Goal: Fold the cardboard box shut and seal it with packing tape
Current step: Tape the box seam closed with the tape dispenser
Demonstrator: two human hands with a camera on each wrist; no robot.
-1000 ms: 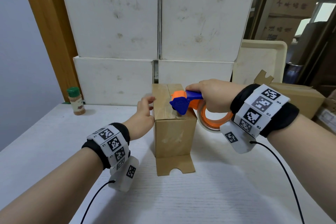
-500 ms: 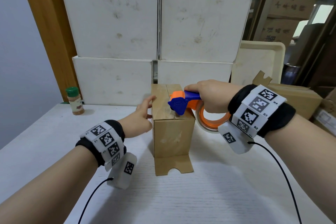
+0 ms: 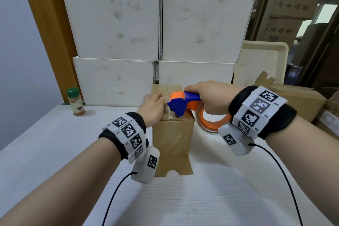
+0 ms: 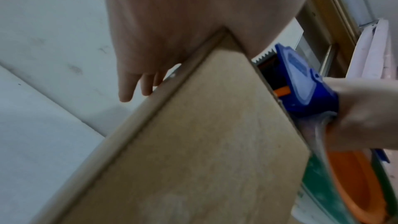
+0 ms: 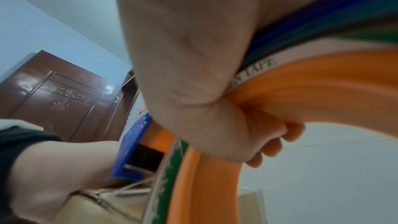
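A small brown cardboard box (image 3: 173, 137) stands upright on the white table, its top flaps folded down; in the left wrist view the box (image 4: 193, 151) fills the middle. My left hand (image 3: 153, 105) lies on the box top at its left edge, fingers straight, palm pressing the near corner. My right hand (image 3: 211, 97) grips the handle of a blue and orange tape dispenser (image 3: 178, 102), whose nose touches the box top near the front edge. Its tape roll (image 3: 211, 123) hangs off the right side. The dispenser's toothed blade (image 4: 263, 57) shows beside my left hand.
A flat cardboard flap (image 3: 173, 167) lies at the foot of the box. A green-capped spice jar (image 3: 76, 102) stands at the back left. White cartons (image 3: 157, 29) are stacked behind. Another brown box (image 3: 297, 101) and a cream tray (image 3: 262, 62) sit at the back right.
My left hand has moved from the box's left side up onto its top, beside the dispenser. The dispenser has stayed near the front edge of the box top.
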